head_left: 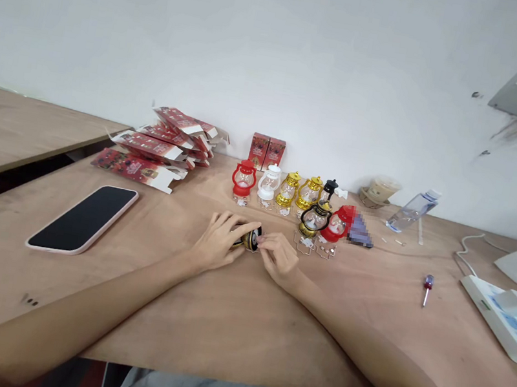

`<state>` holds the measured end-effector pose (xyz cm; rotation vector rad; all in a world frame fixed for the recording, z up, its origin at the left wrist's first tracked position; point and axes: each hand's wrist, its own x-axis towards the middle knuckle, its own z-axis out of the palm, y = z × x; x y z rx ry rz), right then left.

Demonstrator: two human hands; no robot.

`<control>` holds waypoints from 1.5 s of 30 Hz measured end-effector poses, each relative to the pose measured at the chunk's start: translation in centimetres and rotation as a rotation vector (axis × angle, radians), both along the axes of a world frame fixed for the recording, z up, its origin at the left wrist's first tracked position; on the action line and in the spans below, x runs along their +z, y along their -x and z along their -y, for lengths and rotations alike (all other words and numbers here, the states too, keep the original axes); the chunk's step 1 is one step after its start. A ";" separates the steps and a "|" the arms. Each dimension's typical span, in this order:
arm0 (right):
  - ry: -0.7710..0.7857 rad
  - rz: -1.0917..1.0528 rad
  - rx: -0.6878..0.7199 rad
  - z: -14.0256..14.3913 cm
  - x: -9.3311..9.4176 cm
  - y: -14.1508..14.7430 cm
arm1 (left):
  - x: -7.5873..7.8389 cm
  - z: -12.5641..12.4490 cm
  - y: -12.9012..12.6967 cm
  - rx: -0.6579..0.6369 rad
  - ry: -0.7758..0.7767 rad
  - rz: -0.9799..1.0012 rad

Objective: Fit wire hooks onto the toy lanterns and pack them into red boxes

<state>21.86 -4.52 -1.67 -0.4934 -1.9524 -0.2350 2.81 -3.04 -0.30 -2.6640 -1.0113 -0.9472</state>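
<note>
Centre of frame, just below the lantern row: a small black-and-gold lantern (pixel 251 238) lies on its side on the wooden table (pixel 219 318), long axis roughly left-right, round end facing right toward the right hand (pixel 280 257). Left hand (pixel 219 239) curls over the lantern's left part, fingers wrapped on top; right hand pinches w/ fingertips at the lantern's right end. Both hands pressed close together, forearms coming in from the bottom corners.

Surface: light plywood tabletop, plain white wall behind. Just above the hands, a row of upright mini lanterns (pixel 283 188), red, white, gold, black; two more stand at centre right, nr a blurred-out patch. Two red boxes (pixel 266 151) stand against the wall. Stack of flat red cartons (pixel 161 145) upper left of centre. Phone (pixel 82 218), screen dark, lies at left. Small red-handled screwdriver (pixel 427 289) at right, well apart from the hands. Clear bottle (pixel 411 211) and a lidded cup (pixel 381 190) nr the wall.

Hard to tell: most of the held lantern is covered by fingers, so its top/base can't be told apart. White device at right edge is cut off.
</note>
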 end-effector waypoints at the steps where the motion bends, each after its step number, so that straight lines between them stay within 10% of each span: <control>1: -0.005 -0.006 0.002 0.0 0.0 0.0 | 0.0 0.0 0.0 -0.002 -0.006 0.000; 27: 0.174 -0.082 0.051 -0.1 0.2 -0.1 | -0.2 -0.1 0.4 -0.129 -0.100 -0.018; 39: 0.737 -0.282 0.080 -1.6 -0.3 -0.6 | -0.2 -0.4 0.6 -0.143 -0.143 -0.030; 45: 0.689 -0.305 0.044 -1.3 0.3 -0.5 | 0.4 -0.6 0.6 -0.165 -0.190 0.132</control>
